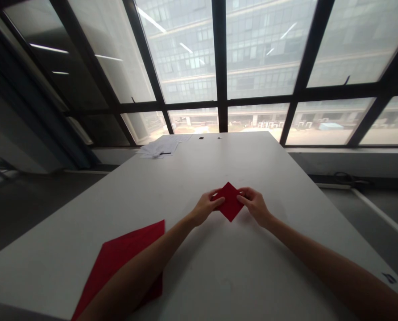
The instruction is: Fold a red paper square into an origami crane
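Note:
A small red paper square (230, 203), turned so that one corner points toward me, is held up just over the white table. My left hand (207, 206) pinches its left corner between thumb and fingers. At the opposite corner, my right hand (254, 205) grips the paper the same way. Whether the square is folded in layers I cannot tell. Larger red paper (132, 243) lies on the table at the lower left, partly hidden under my left forearm.
The white table (219, 267) stretches away toward large framed windows. Loose white papers (160, 147) with a dark pen-like stick lie at its far left. Two small dark spots (201, 138) sit near the far edge. A dark mark (389, 278) shows at the right edge.

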### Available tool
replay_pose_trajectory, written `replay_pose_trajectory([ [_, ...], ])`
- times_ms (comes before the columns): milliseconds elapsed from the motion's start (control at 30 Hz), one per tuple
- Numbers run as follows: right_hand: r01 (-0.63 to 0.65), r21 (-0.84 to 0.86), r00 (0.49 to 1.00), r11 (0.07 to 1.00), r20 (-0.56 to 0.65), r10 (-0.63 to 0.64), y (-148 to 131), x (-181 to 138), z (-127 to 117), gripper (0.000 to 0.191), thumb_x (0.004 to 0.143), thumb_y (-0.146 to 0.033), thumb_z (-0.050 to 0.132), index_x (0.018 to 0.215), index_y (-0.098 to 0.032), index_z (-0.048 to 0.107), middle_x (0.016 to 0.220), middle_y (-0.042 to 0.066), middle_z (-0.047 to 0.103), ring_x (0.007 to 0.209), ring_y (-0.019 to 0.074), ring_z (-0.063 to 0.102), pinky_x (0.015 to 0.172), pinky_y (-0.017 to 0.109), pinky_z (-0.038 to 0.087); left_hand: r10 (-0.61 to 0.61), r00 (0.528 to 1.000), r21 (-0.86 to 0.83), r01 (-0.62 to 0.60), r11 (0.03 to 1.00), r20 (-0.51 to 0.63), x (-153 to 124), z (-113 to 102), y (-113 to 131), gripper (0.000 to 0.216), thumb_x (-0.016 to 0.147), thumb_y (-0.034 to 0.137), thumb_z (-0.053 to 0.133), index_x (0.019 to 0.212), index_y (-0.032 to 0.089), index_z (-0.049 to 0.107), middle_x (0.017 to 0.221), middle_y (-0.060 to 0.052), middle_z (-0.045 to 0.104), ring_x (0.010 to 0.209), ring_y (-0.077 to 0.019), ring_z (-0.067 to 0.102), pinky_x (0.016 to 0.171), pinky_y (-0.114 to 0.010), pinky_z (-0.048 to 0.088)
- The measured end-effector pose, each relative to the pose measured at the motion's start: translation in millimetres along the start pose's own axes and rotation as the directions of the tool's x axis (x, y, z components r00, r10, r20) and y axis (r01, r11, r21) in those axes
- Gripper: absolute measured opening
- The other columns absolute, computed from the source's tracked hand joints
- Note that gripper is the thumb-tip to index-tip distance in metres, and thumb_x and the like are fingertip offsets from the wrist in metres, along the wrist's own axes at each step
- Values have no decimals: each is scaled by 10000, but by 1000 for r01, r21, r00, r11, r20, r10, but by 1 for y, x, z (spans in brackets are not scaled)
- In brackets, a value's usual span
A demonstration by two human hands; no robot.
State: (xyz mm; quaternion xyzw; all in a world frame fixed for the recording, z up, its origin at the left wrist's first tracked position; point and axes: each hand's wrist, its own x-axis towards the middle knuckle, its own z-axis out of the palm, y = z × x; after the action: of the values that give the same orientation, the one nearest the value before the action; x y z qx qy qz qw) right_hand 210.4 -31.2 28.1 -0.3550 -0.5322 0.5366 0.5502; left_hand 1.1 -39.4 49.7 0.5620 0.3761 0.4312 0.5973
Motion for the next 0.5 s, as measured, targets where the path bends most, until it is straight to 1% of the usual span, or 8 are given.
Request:
replay_pose_trajectory([
  [33,0,-7,1000,1000,-23,0,1,0,0,328,735,-414,763,970,-197,687,804,48,729,703,202,652,639,333,528,-26,1000,-7,26,1000,6,1,0,-1,504,795,392,768,1190,103,648,1052,-146,724,911,-254,705,829,-410,583],
  [100,-21,-41,999,999,-29,20,3,0,-1,375,746,-423,753,1030,-190,676,768,36,722,641,176,621,576,302,493,-47,999,-12,47,999,-20,2,0,-5,445,764,401,794,1049,70,706,1003,-144,736,887,-245,704,851,-404,571],
  [167,-36,-82,999,996,-12,35,6,0,-2,395,744,-413,753,1050,-177,672,712,18,707,559,141,565,506,268,432,-68,997,-29,67,997,-42,3,-1,-8,451,754,415,799,1035,73,715,990,-137,741,869,-237,702,846,-393,566],
  [233,-35,-94,999,995,8,36,9,1,-3,379,733,-390,757,1029,-167,675,680,8,696,523,124,535,483,256,408,-104,994,-59,103,993,-21,3,-3,-11,462,778,441,773,1064,83,713,996,-137,741,861,-230,700,827,-373,563],
  [300,-33,-90,998,995,42,37,13,2,-4,361,732,-375,751,1017,-167,675,704,16,708,552,139,572,508,266,445,-136,991,-79,136,988,-2,4,-6,-13,450,802,452,748,1065,89,717,983,-136,742,824,-212,695,789,-337,558],
  [367,-21,-108,997,994,77,30,15,3,-5,351,733,-363,742,1019,-170,677,742,26,723,612,166,621,550,285,488,-165,986,-96,164,982,2,5,-8,-14,427,805,452,744,1015,81,729,936,-136,743,770,-194,683,744,-306,547],
  [433,4,-140,996,990,89,9,17,4,-8,339,737,-360,732,1015,-171,684,756,29,728,644,178,641,573,294,508,-199,980,-113,200,973,20,5,-10,-14,419,791,456,755,948,67,738,890,-142,740,738,-190,672,709,-293,537],
  [500,28,-167,996,986,87,-13,18,5,-10,329,745,-360,717,1014,-172,691,769,32,731,658,182,649,585,299,520,-217,975,-122,222,968,54,5,-12,-14,427,779,460,764,934,64,739,886,-149,737,748,-198,673,697,-288,530],
])
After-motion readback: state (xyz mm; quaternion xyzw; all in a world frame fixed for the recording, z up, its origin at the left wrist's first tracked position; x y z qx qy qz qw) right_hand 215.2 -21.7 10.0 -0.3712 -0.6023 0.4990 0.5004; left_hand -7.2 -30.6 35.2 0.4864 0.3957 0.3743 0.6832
